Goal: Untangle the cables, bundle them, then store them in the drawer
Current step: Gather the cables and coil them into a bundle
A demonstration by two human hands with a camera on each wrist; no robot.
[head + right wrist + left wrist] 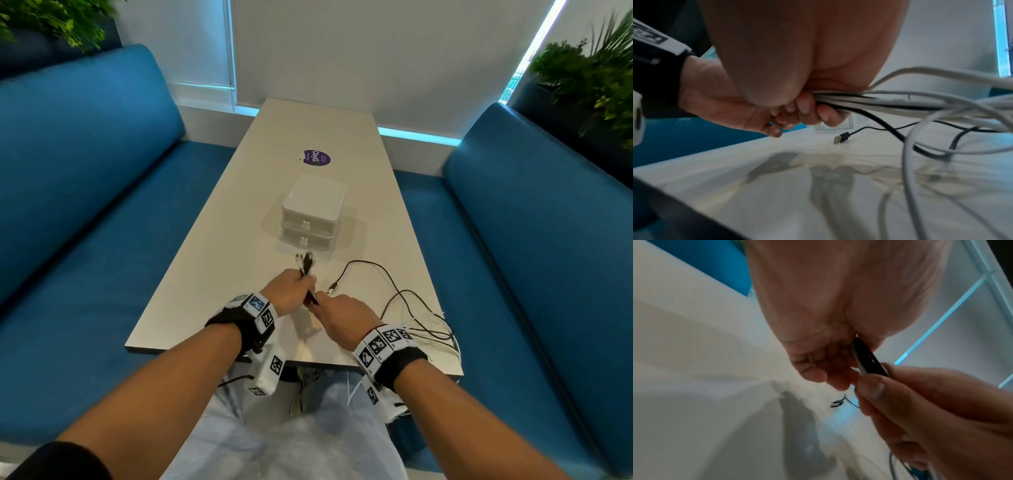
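Purple round sticker [317,158] on the pale desk [219,246] reads "ClayG", smaller print under it too tiny to make out; it sits beyond the white two-drawer box [311,216], both drawers closed, little knobs on the fronts. The wrist bands carry black-and-white square marker codes, no readable words. Left hand [291,291] has its grip curled round a bunch of cables [306,265], plug ends poking out toward the drawer box; right hand [342,317] just beside it, grip closed on the same bunch. The head view shows the loose cable loops trailing off to the right across the desk, some over its near edge; only the right wrist view shows white and black strands [890,104] fanning from the fingers [824,115], plus a black USB plug [841,138] lying on the desk; the left wrist view is blurry, showing a thumb [873,389] pinching the dark bundle [869,361].
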